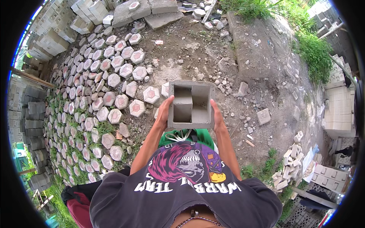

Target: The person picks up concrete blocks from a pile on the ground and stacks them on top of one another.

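A square grey concrete vent block is held up in front of my body, its hollow face turned up towards me. Inner walls divide it into stepped compartments, some deep and shaded, others shallow and lighter. My left hand presses on its left side, and my right hand presses on its right side. Both palms grip the block from outside; most of the fingertips are hidden along its sides. Below the block's near edge, green shorts and a white drawstring show.
Hexagonal pavers with reddish centres cover the ground at left, with grass between them. Stacked blocks line the left edge, and more stacks stand at right. A raised slab, rubble and a broken-block pile lie at right.
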`<act>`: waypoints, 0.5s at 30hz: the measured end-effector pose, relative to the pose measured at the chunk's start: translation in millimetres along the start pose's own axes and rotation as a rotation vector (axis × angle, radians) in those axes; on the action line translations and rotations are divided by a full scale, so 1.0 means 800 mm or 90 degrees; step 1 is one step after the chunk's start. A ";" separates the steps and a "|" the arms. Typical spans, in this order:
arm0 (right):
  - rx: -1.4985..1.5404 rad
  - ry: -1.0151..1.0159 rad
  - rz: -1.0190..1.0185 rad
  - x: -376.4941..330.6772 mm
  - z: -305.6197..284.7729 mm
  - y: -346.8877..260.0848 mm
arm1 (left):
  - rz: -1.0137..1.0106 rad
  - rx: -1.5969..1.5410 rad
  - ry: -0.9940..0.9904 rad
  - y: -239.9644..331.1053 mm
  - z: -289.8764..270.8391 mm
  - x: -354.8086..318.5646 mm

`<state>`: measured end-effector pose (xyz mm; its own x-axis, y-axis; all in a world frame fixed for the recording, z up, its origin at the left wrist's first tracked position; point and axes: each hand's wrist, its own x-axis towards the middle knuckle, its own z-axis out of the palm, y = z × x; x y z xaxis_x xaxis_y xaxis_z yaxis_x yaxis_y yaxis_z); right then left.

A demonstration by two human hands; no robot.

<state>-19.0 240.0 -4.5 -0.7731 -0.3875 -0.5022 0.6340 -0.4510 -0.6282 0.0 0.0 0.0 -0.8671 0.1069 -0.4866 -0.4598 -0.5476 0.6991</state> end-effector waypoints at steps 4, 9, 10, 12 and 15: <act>-0.030 0.019 0.002 0.093 -0.033 -0.059 | 0.016 -0.021 0.026 0.020 0.020 0.098; -0.116 0.031 -0.014 0.221 -0.062 -0.159 | 0.035 -0.055 0.054 0.056 0.046 0.232; -0.109 0.018 -0.012 0.237 -0.070 -0.168 | 0.036 -0.053 0.078 0.056 0.048 0.251; -0.096 0.013 0.010 0.257 -0.087 -0.181 | 0.032 -0.044 0.093 0.066 0.058 0.277; -0.198 0.087 -0.010 0.316 -0.092 -0.219 | 0.048 -0.033 0.108 0.102 0.080 0.317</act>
<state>-326.6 280.3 -65.5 -0.7913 -0.2614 -0.5527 0.6026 -0.1803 -0.7774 -269.6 35.6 -32.8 -0.8518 -0.0755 -0.5183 -0.3803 -0.5914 0.7111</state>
